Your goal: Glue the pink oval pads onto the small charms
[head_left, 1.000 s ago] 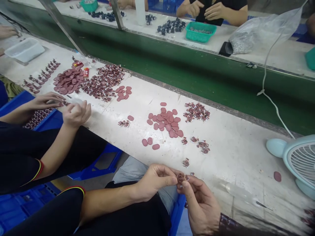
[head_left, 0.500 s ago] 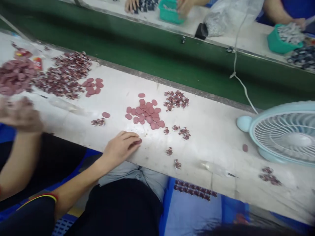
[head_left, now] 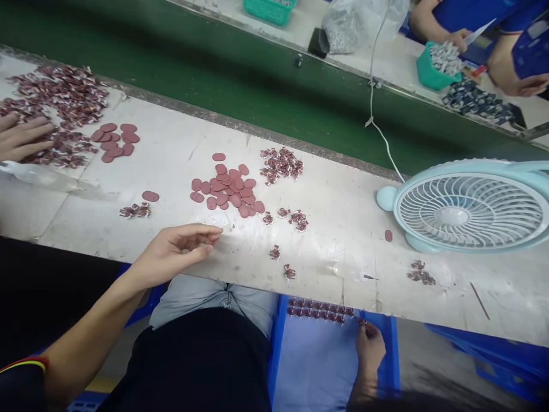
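One blue tray has two rows of brown pieces in it. At its right side, the right hand pinches one further brown piece. Left of the tray, the left hand is curled, thumb and forefinger narrowly parted; contents cannot be determined. Beyond the tray: two green baskets, one holding grey pieces.

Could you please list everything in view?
Tables: two, white, near and far
Channel: one, green, between them
Ovals: many, dull red, near table
Small parts: many, brown, table and tray
Tray: one, blue, below table edge
Bottles: two, clear, near table
Fan: one, pale blue, right
Cord: one, white, by fan
Baskets: two, green, far table
Bag: one, clear, far table
Box: one, black, beside bag
Loose parts: many, dark, upper right
Co-worker's hand: one, far left
Person across: one, blue, upper right
Left hand: one, above table
Right hand: one, at tray
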The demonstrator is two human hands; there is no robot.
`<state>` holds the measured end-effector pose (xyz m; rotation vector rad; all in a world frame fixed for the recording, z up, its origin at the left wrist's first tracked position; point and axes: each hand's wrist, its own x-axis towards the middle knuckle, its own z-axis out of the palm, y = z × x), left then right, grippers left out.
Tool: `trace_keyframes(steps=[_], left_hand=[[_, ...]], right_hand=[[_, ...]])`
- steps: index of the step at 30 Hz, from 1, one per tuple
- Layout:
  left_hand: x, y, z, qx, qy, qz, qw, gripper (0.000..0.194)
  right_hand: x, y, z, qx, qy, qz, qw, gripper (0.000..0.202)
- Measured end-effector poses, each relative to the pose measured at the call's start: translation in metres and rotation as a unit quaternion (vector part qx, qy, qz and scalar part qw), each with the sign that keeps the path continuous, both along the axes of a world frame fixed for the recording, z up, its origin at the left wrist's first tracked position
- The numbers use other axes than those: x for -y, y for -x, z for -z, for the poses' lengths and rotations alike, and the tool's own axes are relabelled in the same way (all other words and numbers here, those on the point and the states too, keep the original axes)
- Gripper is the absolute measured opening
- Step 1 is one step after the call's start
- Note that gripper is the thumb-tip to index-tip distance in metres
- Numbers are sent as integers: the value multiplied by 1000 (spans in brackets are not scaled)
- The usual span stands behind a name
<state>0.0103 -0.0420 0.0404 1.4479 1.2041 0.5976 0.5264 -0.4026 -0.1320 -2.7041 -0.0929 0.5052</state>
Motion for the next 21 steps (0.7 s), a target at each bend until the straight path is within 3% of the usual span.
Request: trace_keyframes(steps=[6,14,21], left_hand=[[6,2,10,148,80,-17,986,36],[10,-1,11,193,138,-62,969,38],[12,-3,12,211,173,-58,960,38]], right_hand=[[-14,-3,2,-13,-8,-28,999,26],[-36,29,-35,5,-101,-69,992,34],[-51,40,-57,-40,-182,-28,982,37]])
